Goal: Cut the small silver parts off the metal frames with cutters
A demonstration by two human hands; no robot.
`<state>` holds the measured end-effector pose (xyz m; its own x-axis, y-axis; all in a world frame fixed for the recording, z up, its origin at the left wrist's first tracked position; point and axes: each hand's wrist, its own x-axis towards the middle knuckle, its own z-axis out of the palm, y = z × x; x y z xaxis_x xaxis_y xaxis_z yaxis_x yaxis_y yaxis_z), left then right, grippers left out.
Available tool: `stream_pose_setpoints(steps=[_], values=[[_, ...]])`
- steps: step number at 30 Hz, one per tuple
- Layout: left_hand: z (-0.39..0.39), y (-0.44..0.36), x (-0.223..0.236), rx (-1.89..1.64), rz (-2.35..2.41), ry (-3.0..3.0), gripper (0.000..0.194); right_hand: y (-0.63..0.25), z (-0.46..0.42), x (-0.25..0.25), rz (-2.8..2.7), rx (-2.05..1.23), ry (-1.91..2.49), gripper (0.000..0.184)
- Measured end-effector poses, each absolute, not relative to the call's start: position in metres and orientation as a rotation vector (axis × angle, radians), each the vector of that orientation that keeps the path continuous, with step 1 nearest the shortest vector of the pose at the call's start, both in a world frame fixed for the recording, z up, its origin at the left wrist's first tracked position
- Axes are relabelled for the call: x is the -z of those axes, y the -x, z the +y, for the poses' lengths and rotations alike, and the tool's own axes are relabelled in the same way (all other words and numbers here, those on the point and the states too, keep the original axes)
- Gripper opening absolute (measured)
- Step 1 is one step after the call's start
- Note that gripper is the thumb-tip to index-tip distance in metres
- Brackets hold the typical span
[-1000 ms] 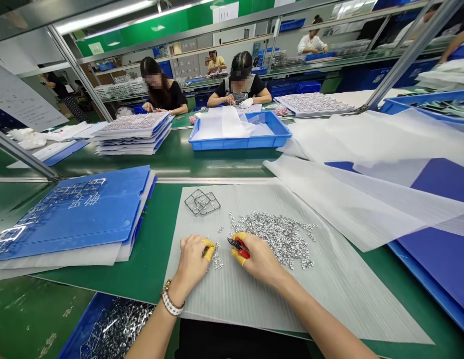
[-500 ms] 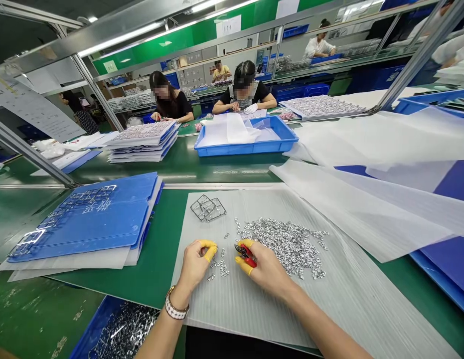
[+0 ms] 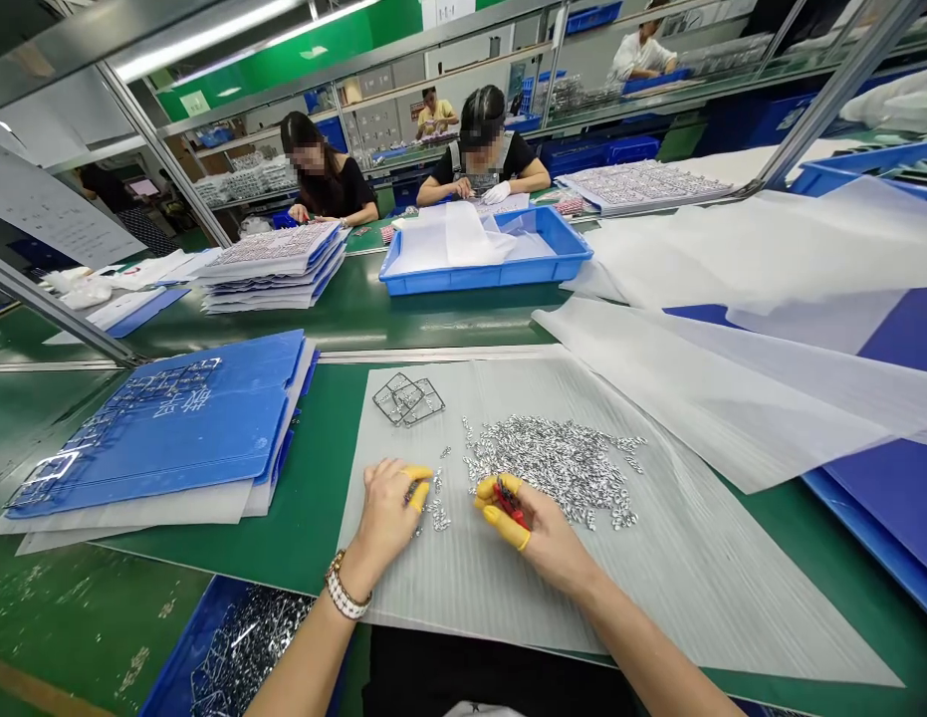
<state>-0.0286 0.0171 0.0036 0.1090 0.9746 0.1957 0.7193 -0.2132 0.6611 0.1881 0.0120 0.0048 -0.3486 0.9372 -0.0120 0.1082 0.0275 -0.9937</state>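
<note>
My left hand (image 3: 388, 508), with yellow finger cots, pinches at a few small silver metal parts (image 3: 435, 513) on the ribbed white foam sheet (image 3: 657, 588). My right hand (image 3: 534, 523), also in yellow cots, is closed round small red-handled cutters (image 3: 510, 501). It rests at the near left edge of a large heap of small silver parts (image 3: 557, 463). Beyond the hands, on the same sheet, lies a flat metal wire frame (image 3: 407, 399).
A stack of blue boards and white sheets (image 3: 179, 428) lies at left. A blue bin of metal frames (image 3: 231, 647) sits near my left elbow. Loose white sheets (image 3: 732, 378) cover blue boards at right. A blue tray (image 3: 485, 274) and other seated workers are across the green bench.
My right hand has turned and curled tighter round the cutters, nearer the heap. My left hand stays pinched over the few loose parts. The camera shifted slightly.
</note>
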Motion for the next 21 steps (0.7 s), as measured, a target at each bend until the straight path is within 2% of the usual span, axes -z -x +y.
stream_pose_setpoints(steps=[4,10,16,21], values=[[-0.001,0.025,-0.011,-0.598,1.547,-2.329,0.015,-0.188,0.012,-0.003,-1.555,-1.428,1.086,0.017],[-0.013,0.019,-0.008,-0.519,1.616,-2.453,0.010,-0.186,0.011,-0.005,-1.524,-1.439,1.064,0.014],[-0.008,0.022,-0.007,-0.621,1.618,-2.390,0.013,-0.183,0.010,-0.004,-1.619,-1.341,1.102,0.013],[0.000,0.020,-0.017,-0.832,1.526,-2.087,0.012,-0.172,0.013,-0.005,-1.748,-1.091,1.252,0.019]])
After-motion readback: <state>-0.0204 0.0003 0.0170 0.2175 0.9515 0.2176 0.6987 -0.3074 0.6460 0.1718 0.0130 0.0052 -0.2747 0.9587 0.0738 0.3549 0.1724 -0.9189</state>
